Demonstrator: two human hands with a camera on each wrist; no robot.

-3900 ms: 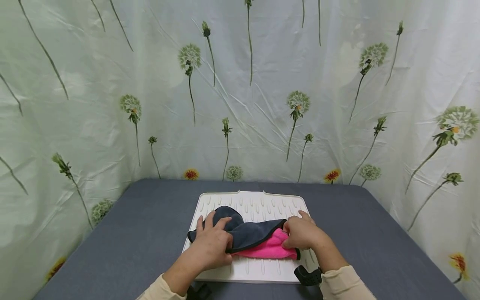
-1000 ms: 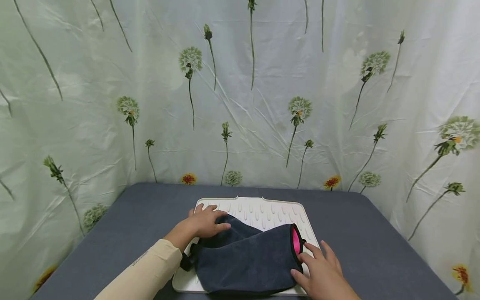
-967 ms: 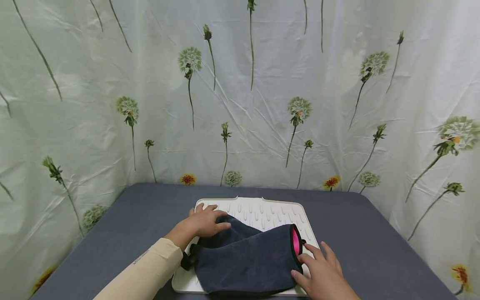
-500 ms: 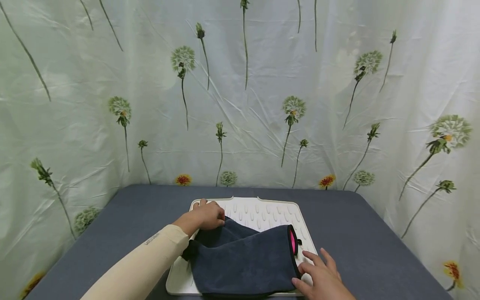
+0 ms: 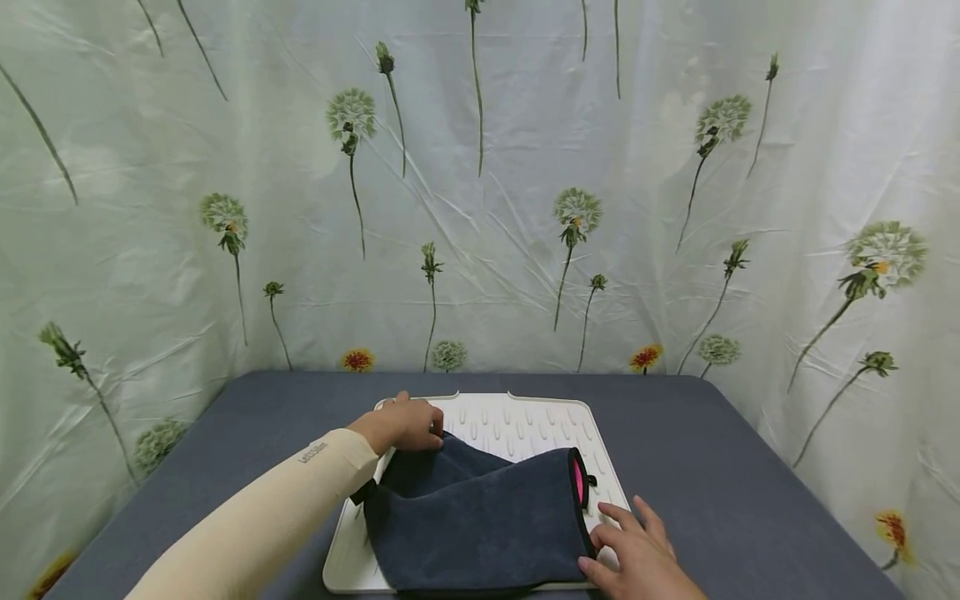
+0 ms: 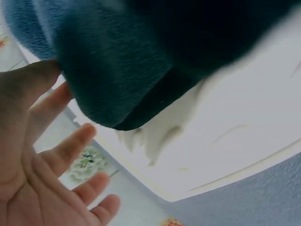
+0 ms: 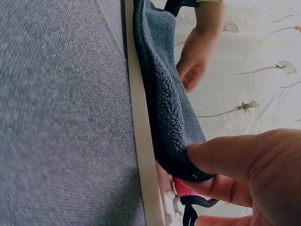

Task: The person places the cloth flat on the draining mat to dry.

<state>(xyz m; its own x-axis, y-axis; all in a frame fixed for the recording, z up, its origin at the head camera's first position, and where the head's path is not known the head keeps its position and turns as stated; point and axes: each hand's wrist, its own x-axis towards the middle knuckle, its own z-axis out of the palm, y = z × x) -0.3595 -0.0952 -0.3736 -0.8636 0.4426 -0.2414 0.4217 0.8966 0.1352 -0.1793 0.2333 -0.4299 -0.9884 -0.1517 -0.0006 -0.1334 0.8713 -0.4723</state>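
Observation:
A dark blue towel (image 5: 480, 525) with black edging lies folded over a white ridged board (image 5: 547, 421). Its pink inner side (image 5: 578, 485) peeks out at the right end, beside a small black loop (image 5: 592, 481). My left hand (image 5: 405, 423) is at the towel's far left part; in the left wrist view its thumb and index finger pinch the towel's edge (image 6: 108, 70), the other fingers spread. At the near right corner, my right hand (image 5: 637, 554) pinches the towel, thumb on top and index finger below in the right wrist view.
The board rests on a dark grey tabletop (image 5: 270, 450). Behind it hangs a pale curtain (image 5: 495, 250) printed with dandelions. A black strap (image 5: 363, 492) shows at my left wrist, over the towel's left edge.
Over four seconds the towel went from bunched with pink showing to folded blue side out. Lately my left fingers, spread before, have closed on its far left edge; my right hand stays at the near right corner.

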